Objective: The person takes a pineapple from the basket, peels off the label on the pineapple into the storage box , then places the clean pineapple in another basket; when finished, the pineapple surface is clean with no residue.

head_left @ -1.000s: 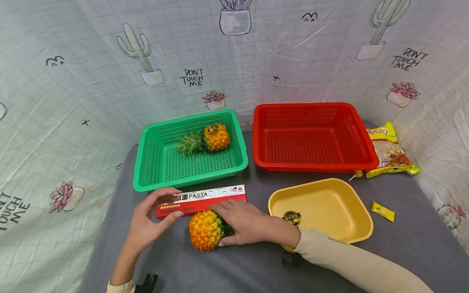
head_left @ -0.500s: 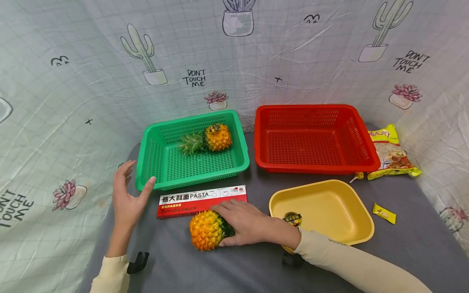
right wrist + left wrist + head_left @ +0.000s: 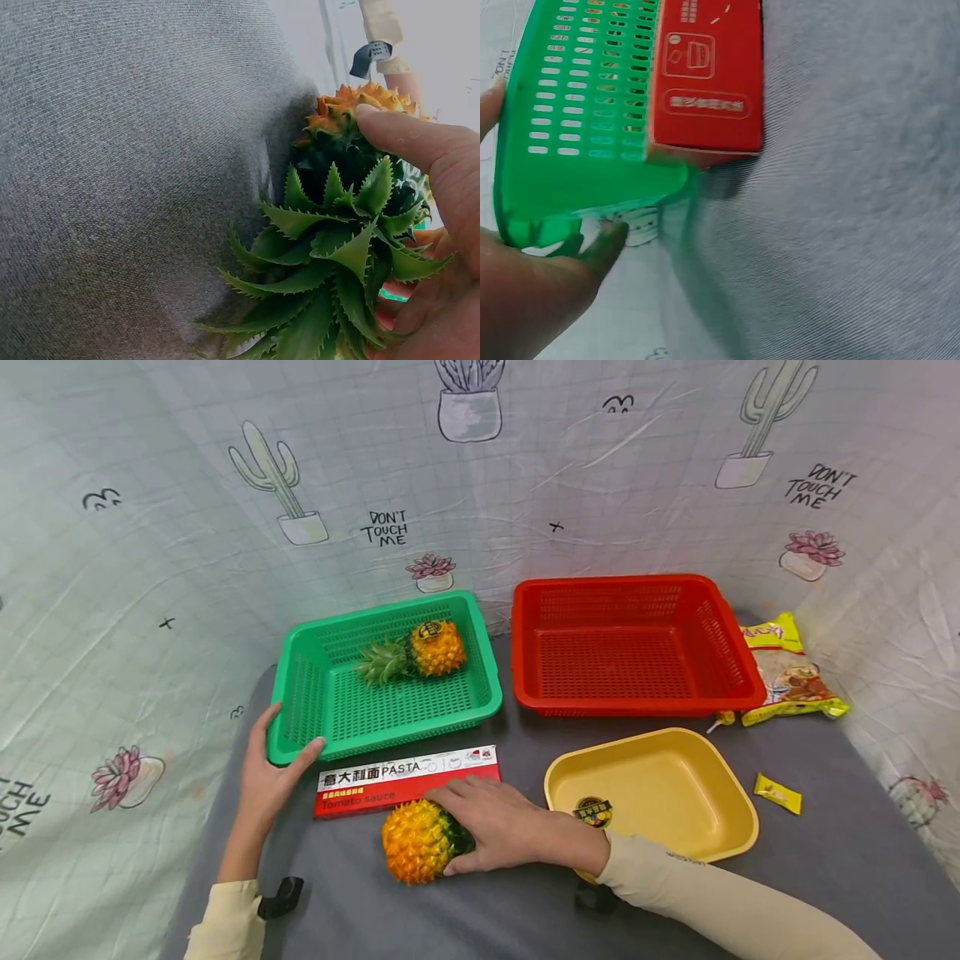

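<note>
Your L hand (image 3: 268, 774) grips green basket (image 3: 330, 714) corner, thumb over rim. R hand (image 3: 501, 825) curled round pineapple (image 3: 416, 841), beside pasta box (image 3: 405, 779).

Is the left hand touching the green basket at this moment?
Touching. In the left wrist view, the left hand has its thumb against the corner of the green basket; the head view shows it gripping that corner.

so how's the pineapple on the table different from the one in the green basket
The pineapple on the table lies on the grey cloth with the right hand gripping its leafy end, so its crown is hidden in the head view. The pineapple in the green basket lies untouched in the green basket, its crown showing and pointing left, with a round sticker on top. The left hand holds that basket's corner. Both are orange-yellow and lie on their sides.
</note>
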Tool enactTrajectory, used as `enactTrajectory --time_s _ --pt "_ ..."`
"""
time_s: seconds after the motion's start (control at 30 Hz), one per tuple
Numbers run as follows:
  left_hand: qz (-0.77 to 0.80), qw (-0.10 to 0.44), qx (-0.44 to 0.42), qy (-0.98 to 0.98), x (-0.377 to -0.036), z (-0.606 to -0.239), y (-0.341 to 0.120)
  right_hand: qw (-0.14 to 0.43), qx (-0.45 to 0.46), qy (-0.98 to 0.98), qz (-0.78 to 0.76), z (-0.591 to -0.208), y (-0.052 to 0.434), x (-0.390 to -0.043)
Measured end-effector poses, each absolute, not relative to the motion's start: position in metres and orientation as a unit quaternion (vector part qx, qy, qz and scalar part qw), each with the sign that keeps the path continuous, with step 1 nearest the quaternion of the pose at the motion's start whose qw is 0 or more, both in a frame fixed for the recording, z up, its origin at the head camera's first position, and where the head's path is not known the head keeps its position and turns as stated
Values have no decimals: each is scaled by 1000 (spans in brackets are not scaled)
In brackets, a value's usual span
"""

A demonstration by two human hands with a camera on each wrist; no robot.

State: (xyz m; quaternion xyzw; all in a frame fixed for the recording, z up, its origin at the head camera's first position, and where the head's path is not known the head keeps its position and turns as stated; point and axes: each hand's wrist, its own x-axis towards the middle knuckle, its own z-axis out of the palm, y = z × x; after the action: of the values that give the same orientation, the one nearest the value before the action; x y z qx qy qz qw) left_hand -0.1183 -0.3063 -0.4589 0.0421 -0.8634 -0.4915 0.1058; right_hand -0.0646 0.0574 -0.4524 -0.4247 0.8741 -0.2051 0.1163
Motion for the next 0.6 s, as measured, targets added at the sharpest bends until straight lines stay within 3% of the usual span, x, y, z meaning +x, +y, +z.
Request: enactTrajectory --time_s 0.6 --pt "-576 100 70 -809 -125 -479 -312 82 -420 882 -198 -456 52 -64"
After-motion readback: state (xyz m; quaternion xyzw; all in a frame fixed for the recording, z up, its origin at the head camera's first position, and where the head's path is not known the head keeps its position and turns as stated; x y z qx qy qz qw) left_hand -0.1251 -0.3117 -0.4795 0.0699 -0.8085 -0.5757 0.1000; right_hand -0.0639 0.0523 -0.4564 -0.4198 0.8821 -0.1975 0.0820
